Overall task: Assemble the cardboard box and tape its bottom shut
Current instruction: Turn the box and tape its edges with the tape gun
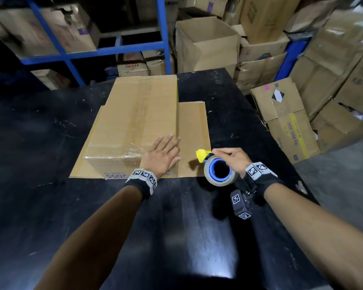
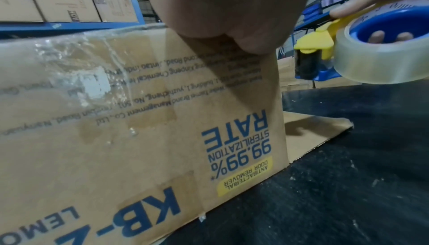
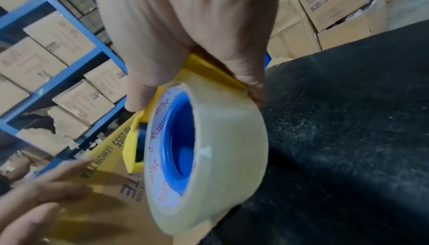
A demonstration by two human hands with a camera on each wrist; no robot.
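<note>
The brown cardboard box [image 1: 132, 120] stands upside down on the black table [image 1: 50, 143], its closed bottom flaps facing up with clear tape wrinkled near the front edge. Outer flaps [image 1: 194, 139] lie flat on the table around it. My left hand [image 1: 164, 152] rests flat, fingers straight, on the box's top near its right front corner; the box's printed side [image 2: 139, 138] fills the left wrist view. My right hand [image 1: 231, 158] grips the yellow tape dispenser [image 1: 203, 154] with its clear tape roll [image 1: 219, 170] just right of the box, low over the flat flap. The tape roll [image 3: 209, 148] and the left hand's fingers [image 3: 46, 190] show in the right wrist view.
Blue shelving [image 1: 113, 49] with cartons stands behind the table. An open carton [image 1: 205, 42] and stacked boxes [image 1: 285, 120] crowd the right side and far edge. Bare black tabletop [image 1: 176, 227] lies toward me.
</note>
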